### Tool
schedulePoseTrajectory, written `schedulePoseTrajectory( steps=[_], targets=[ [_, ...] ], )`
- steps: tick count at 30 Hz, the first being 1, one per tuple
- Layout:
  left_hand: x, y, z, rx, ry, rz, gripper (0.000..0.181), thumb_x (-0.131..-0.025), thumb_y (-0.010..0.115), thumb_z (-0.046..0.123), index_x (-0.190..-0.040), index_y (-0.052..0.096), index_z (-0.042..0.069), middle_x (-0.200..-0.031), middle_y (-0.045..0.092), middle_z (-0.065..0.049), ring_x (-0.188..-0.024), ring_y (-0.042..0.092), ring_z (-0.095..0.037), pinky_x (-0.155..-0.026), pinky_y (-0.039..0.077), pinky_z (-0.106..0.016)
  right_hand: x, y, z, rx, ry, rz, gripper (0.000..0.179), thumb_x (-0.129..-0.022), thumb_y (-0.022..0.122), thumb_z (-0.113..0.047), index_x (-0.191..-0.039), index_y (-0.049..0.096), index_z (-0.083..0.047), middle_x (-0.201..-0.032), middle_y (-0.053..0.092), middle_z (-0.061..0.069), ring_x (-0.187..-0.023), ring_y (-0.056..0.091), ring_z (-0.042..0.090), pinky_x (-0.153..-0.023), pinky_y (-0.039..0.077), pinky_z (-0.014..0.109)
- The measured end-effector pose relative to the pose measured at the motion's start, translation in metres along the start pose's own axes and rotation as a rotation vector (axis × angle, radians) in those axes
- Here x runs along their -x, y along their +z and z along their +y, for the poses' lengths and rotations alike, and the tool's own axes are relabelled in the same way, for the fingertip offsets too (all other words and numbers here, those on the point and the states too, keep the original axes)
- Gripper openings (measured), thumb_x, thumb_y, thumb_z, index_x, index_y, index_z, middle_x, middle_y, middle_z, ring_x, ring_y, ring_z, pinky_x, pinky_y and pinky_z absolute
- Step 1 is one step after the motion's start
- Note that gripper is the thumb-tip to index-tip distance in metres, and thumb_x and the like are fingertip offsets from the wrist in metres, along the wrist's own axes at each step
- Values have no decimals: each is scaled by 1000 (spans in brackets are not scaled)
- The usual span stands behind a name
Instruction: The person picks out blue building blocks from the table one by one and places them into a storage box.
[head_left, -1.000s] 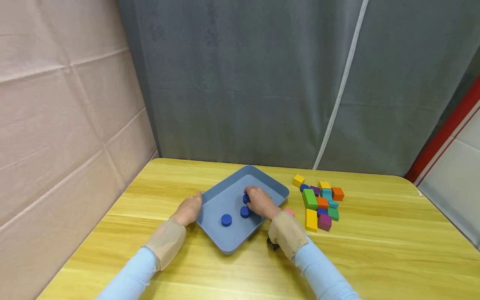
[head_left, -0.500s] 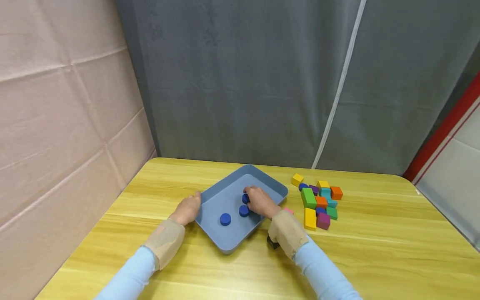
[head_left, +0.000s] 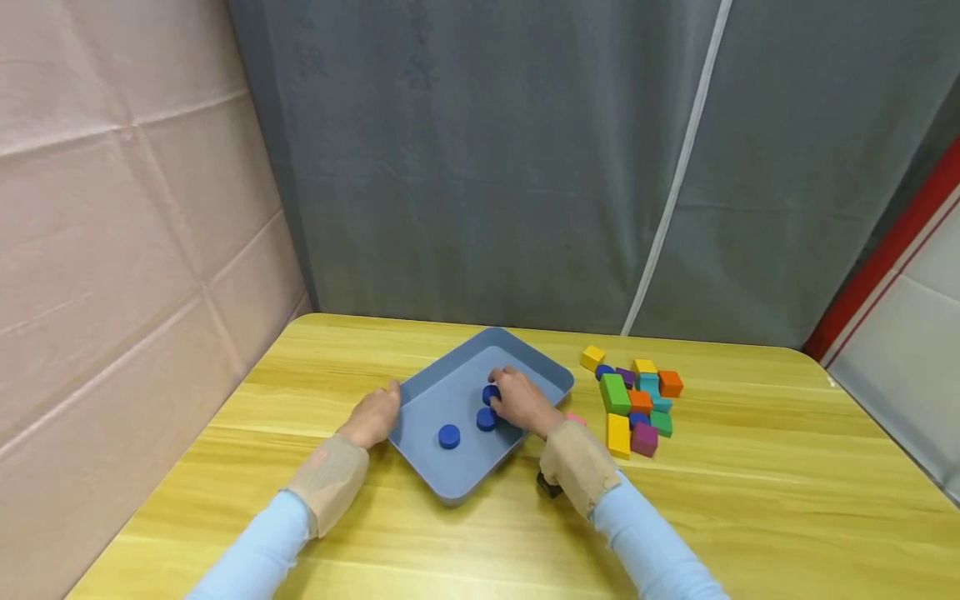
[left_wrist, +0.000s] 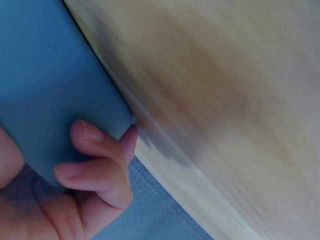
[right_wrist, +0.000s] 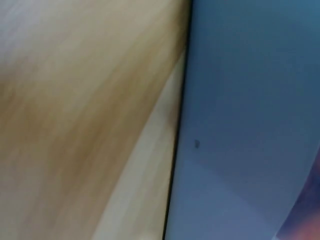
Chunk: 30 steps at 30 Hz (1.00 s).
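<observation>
A blue-grey tray [head_left: 427, 450] lies turned at an angle on the wooden table. My left hand [head_left: 375, 415] grips its left side; in the left wrist view the fingers [left_wrist: 95, 172] curl beneath the tray's underside. My right hand [head_left: 521, 402] reaches over the right side into the tray, finger and thumb around a round blue block [head_left: 491, 393]. Just in front of that stands a second blue block [head_left: 486, 419], and a third blue block [head_left: 449, 437] is further left on the tray floor. The right wrist view shows mostly the tray's side [right_wrist: 240, 120].
Right of the tray, several coloured blocks lie in a cluster, among them a green block [head_left: 615, 393], a yellow block [head_left: 618, 435] and a purple block [head_left: 644, 440]. A pink block [head_left: 576, 418] is half hidden by the right wrist. A grey curtain [head_left: 480, 167] hangs behind the table [head_left: 750, 467].
My right finger and thumb have spread slightly, leaving more of the farthest blue block in sight. The left hand keeps its place on the tray. The whole head view has shifted a little.
</observation>
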<state>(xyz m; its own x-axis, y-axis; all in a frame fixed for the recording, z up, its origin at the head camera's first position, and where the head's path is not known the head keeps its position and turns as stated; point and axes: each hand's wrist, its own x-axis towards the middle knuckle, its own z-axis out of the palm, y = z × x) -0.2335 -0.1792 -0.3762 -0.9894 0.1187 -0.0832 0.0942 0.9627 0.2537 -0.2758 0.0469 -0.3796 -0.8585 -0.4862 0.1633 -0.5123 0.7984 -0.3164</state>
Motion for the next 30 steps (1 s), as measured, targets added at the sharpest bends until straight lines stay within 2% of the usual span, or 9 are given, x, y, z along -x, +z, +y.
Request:
schedulePoseTrajectory(
  steps=[4,8,13,16,24,30],
  targets=[
    [-1,-1,0,3,-2,0,46,-82,39,-11,-127,29,-16,-108,49,-38,-96,53,-44,-82,46,-48,-1,-1,1,-16,9,46,25,-80,60,-9,-103,59,2,-94,56,15,-76,54,20,-67,51,29],
    [-2,0,0,8,-7,-2,47,-83,39,-10,-128,27,-16,-110,48,-38,-98,52,-44,-83,46,-48,1,-3,2,1,-36,110,21,-79,61,-8,-98,61,2,-90,57,14,-71,55,19,-62,50,28],
    [-2,1,-1,2,-9,-7,48,-83,39,-10,-129,27,-16,-109,49,-38,-96,53,-43,-83,46,-47,5,-5,5,-12,-61,160,18,-77,62,-5,-94,61,1,-88,58,13,-76,58,21,-66,51,30],
    [-2,1,-1,-1,-8,-11,48,-82,39,-10,-128,27,-17,-108,49,-38,-96,53,-43,-82,47,-47,7,-6,7,-26,-46,172,17,-77,62,-5,-93,61,1,-89,58,13,-80,59,22,-68,52,31],
    [0,0,-1,-3,11,10,46,-79,44,-11,-123,32,-17,-96,54,-34,-82,57,-37,-69,50,-42,15,-10,14,-35,13,189,18,-78,65,-8,-95,61,0,-89,58,11,-77,57,20,-67,52,30],
    [-2,1,-1,2,3,11,46,-79,43,-10,-123,32,-17,-98,54,-35,-84,57,-39,-72,50,-44,23,-18,21,-79,46,204,20,-78,64,-6,-96,61,1,-88,59,10,-77,55,21,-71,52,32]
  ],
)
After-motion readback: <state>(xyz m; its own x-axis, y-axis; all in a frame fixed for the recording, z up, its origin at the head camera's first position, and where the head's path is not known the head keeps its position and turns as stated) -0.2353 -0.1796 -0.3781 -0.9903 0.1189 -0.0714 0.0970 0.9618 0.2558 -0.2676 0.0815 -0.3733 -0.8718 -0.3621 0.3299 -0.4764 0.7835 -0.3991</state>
